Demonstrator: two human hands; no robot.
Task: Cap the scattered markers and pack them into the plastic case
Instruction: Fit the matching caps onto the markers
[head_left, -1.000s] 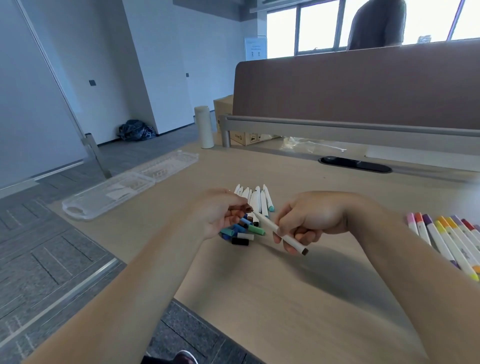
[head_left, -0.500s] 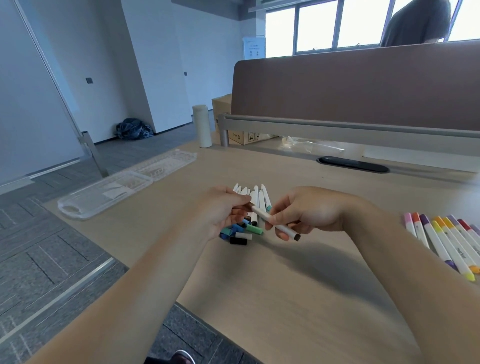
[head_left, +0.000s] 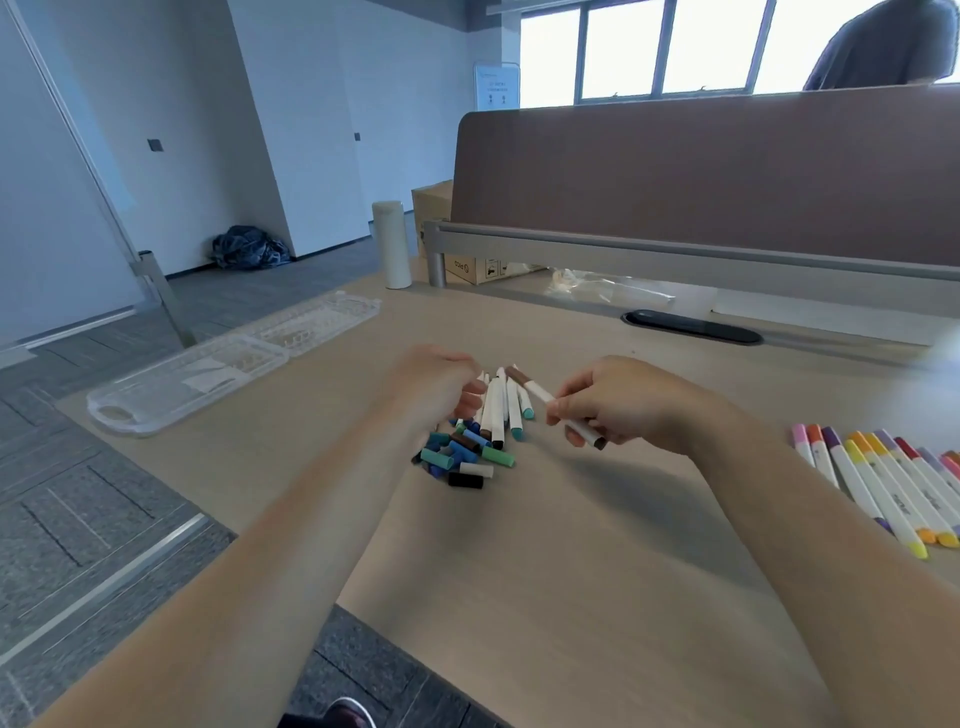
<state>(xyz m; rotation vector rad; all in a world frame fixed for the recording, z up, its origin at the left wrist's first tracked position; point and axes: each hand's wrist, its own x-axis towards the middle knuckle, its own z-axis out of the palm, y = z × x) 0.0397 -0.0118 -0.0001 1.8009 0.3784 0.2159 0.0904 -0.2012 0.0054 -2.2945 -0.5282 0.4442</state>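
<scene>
My right hand (head_left: 623, 405) grips a white marker (head_left: 540, 392) with brown caps on both ends, held slanted above the desk. My left hand (head_left: 441, 384) hovers with curled fingers over a pile of white uncapped markers (head_left: 498, 405) and several loose caps (head_left: 462, 457) in blue, green, black and white; I cannot tell if it holds anything. A row of capped markers (head_left: 878, 478) in pink, orange, purple and yellow lies at the right. The clear plastic case (head_left: 156, 395) lies open at the desk's left edge.
A white bottle (head_left: 392, 244) stands at the back left corner of the desk (head_left: 571, 597). A brown divider panel (head_left: 701, 171) runs along the back, with a black cable slot (head_left: 691, 327) and a clear plastic bag (head_left: 608, 288) below it. A person sits beyond the divider.
My right hand has lifted and turned the marker, which now carries a brown cap at its far end. My left hand has let go of it and drawn back over the pile.
</scene>
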